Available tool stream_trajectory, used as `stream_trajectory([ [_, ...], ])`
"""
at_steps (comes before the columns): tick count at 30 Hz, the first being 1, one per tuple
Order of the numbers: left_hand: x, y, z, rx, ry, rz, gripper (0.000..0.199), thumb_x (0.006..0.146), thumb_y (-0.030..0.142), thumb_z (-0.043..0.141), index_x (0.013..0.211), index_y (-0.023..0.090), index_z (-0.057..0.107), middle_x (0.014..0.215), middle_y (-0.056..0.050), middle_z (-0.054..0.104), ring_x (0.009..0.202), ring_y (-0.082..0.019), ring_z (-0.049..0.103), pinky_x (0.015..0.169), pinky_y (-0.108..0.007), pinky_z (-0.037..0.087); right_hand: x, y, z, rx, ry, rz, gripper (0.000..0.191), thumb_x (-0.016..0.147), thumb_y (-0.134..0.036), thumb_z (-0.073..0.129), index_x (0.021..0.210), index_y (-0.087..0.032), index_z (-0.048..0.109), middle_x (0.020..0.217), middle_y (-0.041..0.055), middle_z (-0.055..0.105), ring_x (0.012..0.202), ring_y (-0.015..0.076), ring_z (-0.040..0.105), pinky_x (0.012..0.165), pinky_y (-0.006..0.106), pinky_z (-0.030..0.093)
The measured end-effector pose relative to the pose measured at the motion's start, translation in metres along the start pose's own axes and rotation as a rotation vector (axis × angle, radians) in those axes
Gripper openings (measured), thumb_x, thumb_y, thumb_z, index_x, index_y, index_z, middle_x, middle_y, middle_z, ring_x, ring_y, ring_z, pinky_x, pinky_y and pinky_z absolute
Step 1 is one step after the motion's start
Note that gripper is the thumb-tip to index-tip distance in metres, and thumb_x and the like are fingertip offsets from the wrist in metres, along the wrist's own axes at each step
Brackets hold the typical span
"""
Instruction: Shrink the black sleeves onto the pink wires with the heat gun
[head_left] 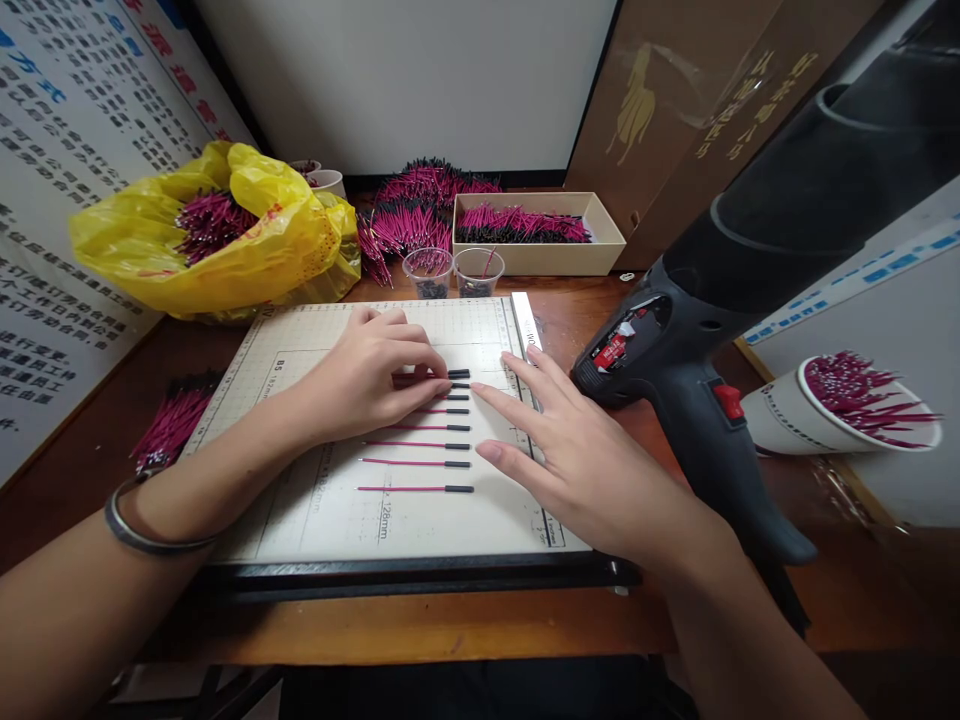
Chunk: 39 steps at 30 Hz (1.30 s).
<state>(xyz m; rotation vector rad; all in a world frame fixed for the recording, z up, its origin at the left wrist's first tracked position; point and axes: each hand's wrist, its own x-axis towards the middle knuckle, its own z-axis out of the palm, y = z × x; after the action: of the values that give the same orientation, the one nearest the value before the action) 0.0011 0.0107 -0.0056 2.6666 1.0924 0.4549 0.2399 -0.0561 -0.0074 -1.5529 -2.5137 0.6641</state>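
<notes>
Several thin magenta wires with black sleeved ends lie in a column on a white gridded board point(300, 520), such as the lowest wire point(401, 489). Over the upper wires is my left hand point(375, 370), thumb and index finger pinched together at a wire point(457, 385) near its black end. Part of that wire is hidden under the fingers. My right hand point(555, 440) rests to the right of the black ends, fingers spread, its index fingertip close to the upper wires and nothing in its grasp.
Behind the board are a yellow bag point(285, 240), two clear cups point(480, 275), a box of wires point(555, 262) and loose wire piles point(409, 225). A black heat gun point(690, 360) and a white wire-filled cup point(780, 410) stand right. More wires point(176, 420) lie left.
</notes>
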Motion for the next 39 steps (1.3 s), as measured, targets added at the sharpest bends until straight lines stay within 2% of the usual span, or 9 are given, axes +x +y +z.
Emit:
stream_trajectory([
  [32, 0.0001, -0.0037, 0.0024, -0.014, 0.009, 0.019, 0.031, 0.097, 0.044, 0.055, 0.086, 0.022, 0.074, 0.08, -0.002, 0.07, 0.079, -0.019, 0.054, 0.082, -0.038, 0.03, 0.001, -0.0051, -0.0043, -0.103, -0.032, -0.004, 0.067, 0.1, -0.065, 0.037, 0.155, -0.028, 0.043, 0.171, 0.0095, 0.021, 0.16, 0.0328, 0.007, 0.125, 0.06, 0.024],
  [39, -0.0012, -0.0016, 0.0005, 0.003, 0.0, 0.001, 0.033, 0.097, 0.045, 0.054, 0.085, 0.022, 0.075, 0.08, -0.003, 0.071, 0.08, -0.019, 0.053, 0.082, -0.038, 0.03, 0.0, -0.0037, -0.0012, -0.02, 0.012, -0.004, 0.067, 0.1, -0.066, 0.036, 0.154, -0.028, 0.045, 0.171, 0.0082, 0.023, 0.16, 0.033, 0.008, 0.125, 0.06, 0.026],
])
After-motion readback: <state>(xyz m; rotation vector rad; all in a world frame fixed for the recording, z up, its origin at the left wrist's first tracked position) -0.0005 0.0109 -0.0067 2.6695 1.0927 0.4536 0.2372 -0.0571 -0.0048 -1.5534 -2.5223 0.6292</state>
